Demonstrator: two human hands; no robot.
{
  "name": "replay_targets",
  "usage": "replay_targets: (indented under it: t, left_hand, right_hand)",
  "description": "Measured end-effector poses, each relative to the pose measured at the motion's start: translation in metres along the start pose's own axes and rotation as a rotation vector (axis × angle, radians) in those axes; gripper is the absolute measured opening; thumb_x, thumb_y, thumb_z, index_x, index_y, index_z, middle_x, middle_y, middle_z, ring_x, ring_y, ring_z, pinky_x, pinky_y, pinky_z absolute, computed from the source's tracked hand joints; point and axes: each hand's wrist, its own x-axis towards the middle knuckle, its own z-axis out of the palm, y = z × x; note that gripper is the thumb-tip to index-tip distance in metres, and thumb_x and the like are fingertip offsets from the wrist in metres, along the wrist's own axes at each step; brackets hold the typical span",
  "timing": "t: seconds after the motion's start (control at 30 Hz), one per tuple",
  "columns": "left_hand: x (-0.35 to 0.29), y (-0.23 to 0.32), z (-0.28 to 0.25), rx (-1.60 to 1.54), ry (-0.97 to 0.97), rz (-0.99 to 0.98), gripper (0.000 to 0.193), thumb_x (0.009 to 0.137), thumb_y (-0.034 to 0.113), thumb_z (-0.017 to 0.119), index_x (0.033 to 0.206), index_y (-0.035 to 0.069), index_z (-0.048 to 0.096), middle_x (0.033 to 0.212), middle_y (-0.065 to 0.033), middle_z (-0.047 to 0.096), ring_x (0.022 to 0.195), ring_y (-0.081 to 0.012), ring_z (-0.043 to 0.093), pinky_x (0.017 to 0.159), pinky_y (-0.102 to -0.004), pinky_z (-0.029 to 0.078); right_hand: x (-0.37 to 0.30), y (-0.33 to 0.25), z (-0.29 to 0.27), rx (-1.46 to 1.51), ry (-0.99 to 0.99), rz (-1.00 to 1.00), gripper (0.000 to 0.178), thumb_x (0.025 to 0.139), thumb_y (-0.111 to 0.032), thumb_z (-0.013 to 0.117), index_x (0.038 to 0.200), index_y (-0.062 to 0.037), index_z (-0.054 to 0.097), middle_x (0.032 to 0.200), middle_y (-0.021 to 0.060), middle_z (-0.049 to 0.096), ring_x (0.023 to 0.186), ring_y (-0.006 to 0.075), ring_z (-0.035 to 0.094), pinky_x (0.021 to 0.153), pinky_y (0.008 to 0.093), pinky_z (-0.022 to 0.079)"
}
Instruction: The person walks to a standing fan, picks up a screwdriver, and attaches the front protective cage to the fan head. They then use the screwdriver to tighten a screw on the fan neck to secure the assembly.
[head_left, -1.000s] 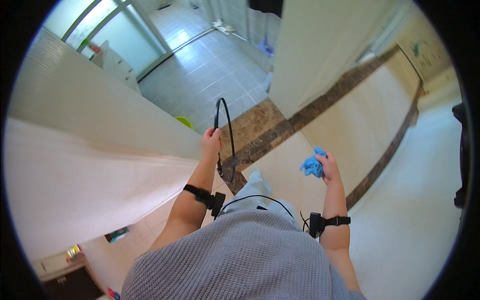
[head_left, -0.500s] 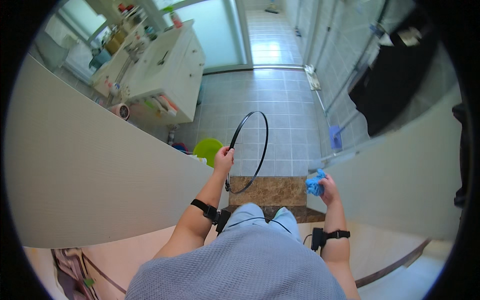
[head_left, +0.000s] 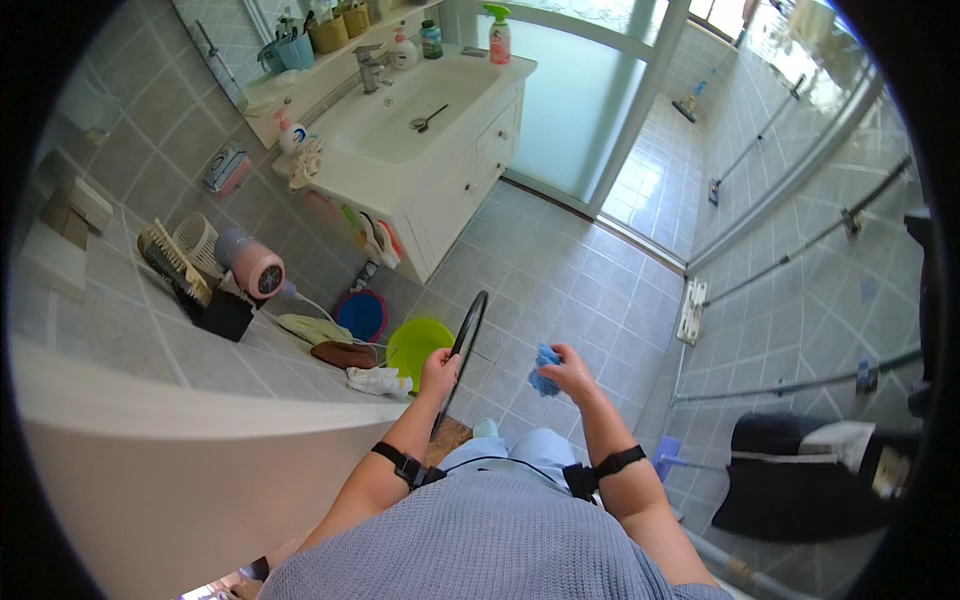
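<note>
My left hand point(head_left: 438, 376) is closed on a thin black hoop point(head_left: 475, 318), seen nearly edge-on and tilted upright in front of me. Whether anything fills the ring cannot be made out. In my right hand point(head_left: 570, 374) is a crumpled blue cloth point(head_left: 545, 370), pinched between thumb and fingers and held apart from the hoop. Just beyond my left hand a lime-green basin point(head_left: 415, 342) sits on the floor, partly covered by that hand.
At the far left stands a white vanity point(head_left: 450, 215) with a sink point(head_left: 385, 125). A pink hair dryer point(head_left: 258, 268) and a brush point(head_left: 172, 262) hang at the left wall. A blue bucket point(head_left: 360, 314) is below them. Black cloth point(head_left: 800, 495) hangs at the right. Grey floor tiles point(head_left: 560, 280) stretch ahead.
I have moved forward past the doorway and the view has turned. My right hand has come inward with the blue cloth, nearer the left. The hoop has turned from a wide oval to nearly edge-on.
</note>
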Motion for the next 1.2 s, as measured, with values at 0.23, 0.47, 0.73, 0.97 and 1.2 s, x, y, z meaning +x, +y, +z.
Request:
replay_targets:
  t: [0.23,0.47,0.73,0.97,1.2]
  left_hand:
    - [0.011,0.016,-0.014,0.097,-0.024,0.005,0.018,0.084,0.017,0.056,0.094,0.003,0.057,0.07,-0.0005,0.053,0.059,-0.0077,0.048,0.053,-0.0232,0.04]
    - [-0.043,0.016,-0.002,0.149,0.213,-0.116,0.02,0.084,0.017,0.055,0.095,0.002,0.057,0.074,-0.0025,0.056,0.068,-0.0103,0.049,0.063,-0.0262,0.041]
    - [-0.209,-0.016,0.0,0.315,0.492,-0.377,0.028,0.078,0.023,0.056,0.1,0.008,0.061,0.091,-0.0136,0.062,0.085,-0.0306,0.058,0.072,-0.0378,0.046]
    - [-0.386,-0.1,-0.019,0.225,1.074,-0.568,0.028,0.08,0.024,0.056,0.099,0.003,0.06,0.092,-0.0151,0.061,0.085,-0.0302,0.058,0.073,-0.0381,0.045]
    - [-0.527,-0.157,-0.054,-0.1,1.726,-0.33,0.023,0.08,0.019,0.057,0.097,0.004,0.059,0.083,-0.0127,0.063,0.075,-0.0287,0.06,0.065,-0.034,0.045]
  right_hand:
    - [0.131,-0.196,0.064,-0.125,-0.2,-0.629,0.048,0.065,-0.014,0.065,0.11,-0.0031,0.052,0.097,0.017,0.059,0.091,0.0266,0.057,0.079,0.0339,0.045]
    - [0.28,-0.296,0.151,-0.292,-0.214,-1.043,0.052,0.069,-0.017,0.066,0.116,-0.0051,0.048,0.12,0.0188,0.044,0.103,0.0361,0.048,0.087,0.0387,0.041]
    - [0.248,-0.222,0.189,-0.354,-0.505,-1.308,0.018,0.078,-0.007,0.058,0.094,-0.0013,0.057,0.095,0.0133,0.059,0.094,0.0298,0.054,0.083,0.0377,0.041]
    - [0.078,-0.045,0.228,-1.079,-1.607,-0.844,0.024,0.077,-0.02,0.056,0.096,-0.0063,0.062,0.087,0.0124,0.063,0.081,0.0234,0.061,0.072,0.0338,0.047]
    - [-0.177,0.026,0.355,-1.151,-1.965,-1.035,0.042,0.07,-0.019,0.062,0.108,-0.0033,0.054,0.104,0.0175,0.057,0.096,0.0324,0.053,0.085,0.0366,0.043]
